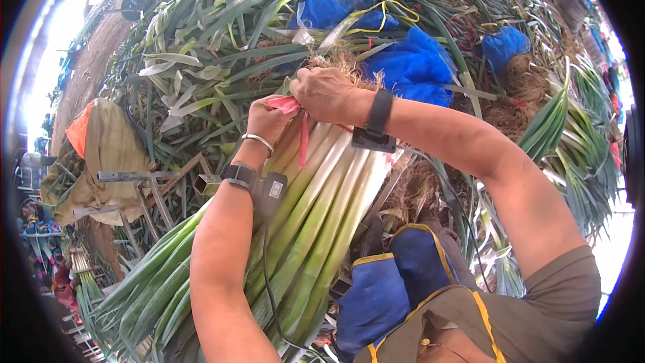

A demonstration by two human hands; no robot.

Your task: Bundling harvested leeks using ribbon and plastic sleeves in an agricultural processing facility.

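Observation:
A large bundle of leeks (316, 208) lies in front of me, its white stems and hairy roots at the far end and its green leaves spreading toward the lower left. Near the roots, a pinkish-red tie strip (304, 141) goes across the stems, with one end hanging down over them. My left hand (267, 123) is closed, pinching a broad piece of this strip between thumb and fingers. Right beside it, my right hand (327, 96) is closed over the bundle at the strip, knuckles up; its fingertips are partly hidden. Both wrists wear dark straps with small boxes and cables.
Loose leek leaves (222, 47) cover the ground beyond. Blue mesh bags (413, 67) lie past the roots. A metal frame (153, 191) stands at left by a tan cloth (114, 154). More leek bundles (571, 134) lie at right. Blue, yellow-edged covers (376, 289) are below my right arm.

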